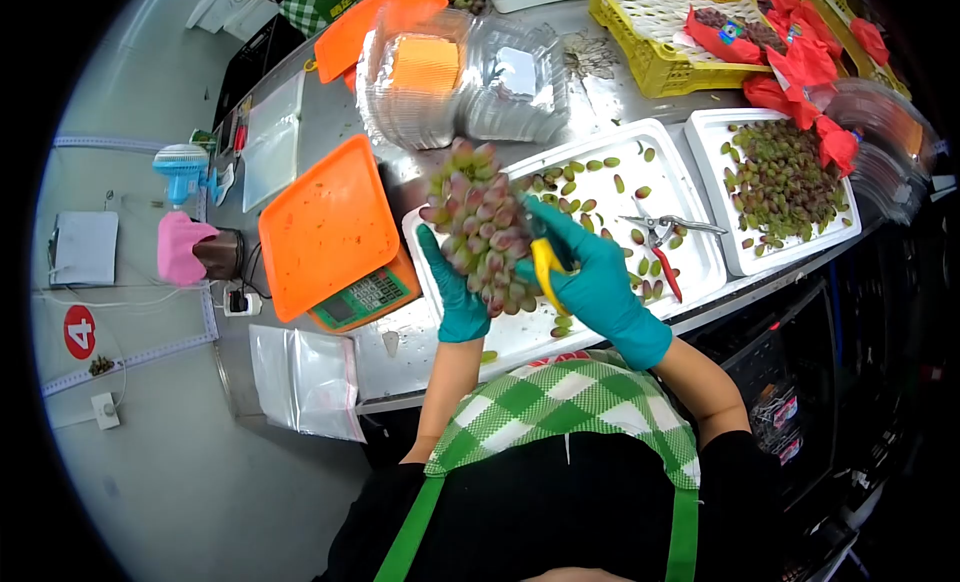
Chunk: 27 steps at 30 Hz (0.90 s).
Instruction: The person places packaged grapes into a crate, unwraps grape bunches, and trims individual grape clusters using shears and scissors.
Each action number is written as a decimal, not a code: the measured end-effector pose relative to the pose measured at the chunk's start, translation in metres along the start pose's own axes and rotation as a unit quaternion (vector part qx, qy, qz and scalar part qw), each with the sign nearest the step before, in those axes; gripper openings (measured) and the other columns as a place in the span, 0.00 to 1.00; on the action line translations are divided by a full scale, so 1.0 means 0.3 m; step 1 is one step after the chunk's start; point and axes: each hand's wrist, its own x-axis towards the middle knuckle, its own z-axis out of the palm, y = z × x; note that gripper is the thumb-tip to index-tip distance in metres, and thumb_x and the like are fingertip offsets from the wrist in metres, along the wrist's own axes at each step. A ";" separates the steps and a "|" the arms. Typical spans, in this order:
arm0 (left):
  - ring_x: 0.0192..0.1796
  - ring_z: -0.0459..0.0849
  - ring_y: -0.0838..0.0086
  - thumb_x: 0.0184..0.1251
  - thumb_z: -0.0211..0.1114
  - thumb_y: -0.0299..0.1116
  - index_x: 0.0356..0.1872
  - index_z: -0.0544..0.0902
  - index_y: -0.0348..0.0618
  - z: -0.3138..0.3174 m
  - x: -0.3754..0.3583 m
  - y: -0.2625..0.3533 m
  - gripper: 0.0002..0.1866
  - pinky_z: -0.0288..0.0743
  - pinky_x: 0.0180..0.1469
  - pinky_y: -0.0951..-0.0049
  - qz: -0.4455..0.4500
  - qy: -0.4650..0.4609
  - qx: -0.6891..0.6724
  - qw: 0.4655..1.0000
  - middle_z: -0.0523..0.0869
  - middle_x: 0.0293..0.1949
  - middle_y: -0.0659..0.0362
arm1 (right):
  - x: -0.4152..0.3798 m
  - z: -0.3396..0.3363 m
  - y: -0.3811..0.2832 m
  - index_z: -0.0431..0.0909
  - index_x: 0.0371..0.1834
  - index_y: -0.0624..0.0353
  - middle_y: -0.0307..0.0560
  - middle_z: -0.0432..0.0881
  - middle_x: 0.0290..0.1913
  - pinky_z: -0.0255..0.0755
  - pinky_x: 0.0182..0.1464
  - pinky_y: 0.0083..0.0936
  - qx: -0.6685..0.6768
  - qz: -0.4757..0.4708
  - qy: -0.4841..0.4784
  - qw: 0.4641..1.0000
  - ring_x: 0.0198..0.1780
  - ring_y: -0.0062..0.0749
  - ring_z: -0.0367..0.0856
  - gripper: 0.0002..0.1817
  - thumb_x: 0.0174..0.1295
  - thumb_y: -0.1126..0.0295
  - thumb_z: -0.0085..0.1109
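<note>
A bunch of reddish-green grapes (483,222) is held up over the near part of a white tray (680,172). My left hand (460,302), in a teal glove, is closed around the bunch's lower left side. On the right of the bunch, my right hand (600,282), also gloved, grips yellow-handled scissors (546,272). Their blades are mostly hidden between the fingers and the grapes. Loose grapes (590,207) lie scattered in the tray. Red-handled pruning shears (662,244) rest there too, to the right of my right hand.
An orange scale pan (330,232) sits on a scale (365,297) at left, near plastic bags (305,377). Clear clamshell boxes (415,82) are stacked behind the grapes. Another white tray (740,257) holds many loose grapes. A yellow crate (665,72) stands at the back right.
</note>
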 end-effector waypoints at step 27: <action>0.62 0.64 0.59 0.59 0.47 0.60 0.64 0.55 0.47 0.033 -0.027 -0.021 0.38 0.60 0.62 0.57 -0.021 0.033 0.122 0.992 0.60 0.62 0.52 | -0.029 -0.012 0.112 0.63 0.59 0.62 0.45 0.73 0.51 0.67 0.51 0.19 0.130 0.073 0.009 0.989 0.49 0.20 0.70 0.30 0.53 0.71 0.62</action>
